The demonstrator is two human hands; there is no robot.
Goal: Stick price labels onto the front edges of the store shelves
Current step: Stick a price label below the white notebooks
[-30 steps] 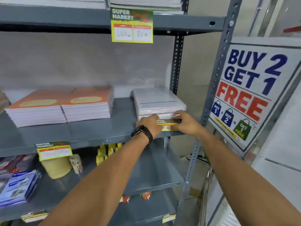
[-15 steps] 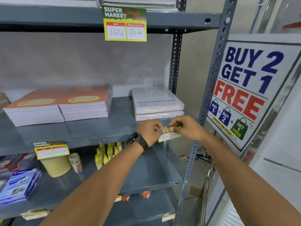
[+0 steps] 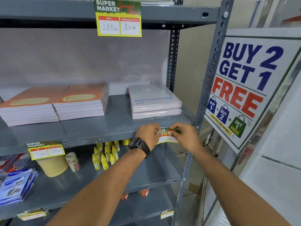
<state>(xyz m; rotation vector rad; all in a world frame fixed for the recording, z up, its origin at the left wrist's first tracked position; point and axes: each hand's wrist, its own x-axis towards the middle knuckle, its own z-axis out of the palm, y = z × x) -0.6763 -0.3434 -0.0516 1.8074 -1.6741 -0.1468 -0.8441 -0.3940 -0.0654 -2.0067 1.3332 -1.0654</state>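
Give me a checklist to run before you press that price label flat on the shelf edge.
1. Both hands on the label: left hand and right hand pinch the price label: ok.
2. Label at the shelf edge, below the wrapped paper stack: ok.
3. Label level: right end looks higher: not ok.
4. Top strip stuck down: cannot tell.
5. Prices readable: too blurred, cannot tell.

Bright, even indoor light fills the scene, with only soft shadows beneath each grey shelf [image 3: 97,132] edge. The clear wrap on the white paper stack [image 3: 154,101] shows mild glare. Wide-angle distortion bends the rack upright [image 3: 210,75] and the promotional poster [image 3: 249,82] toward the right. The blue packets [image 3: 16,185] at the lower left are smeared.
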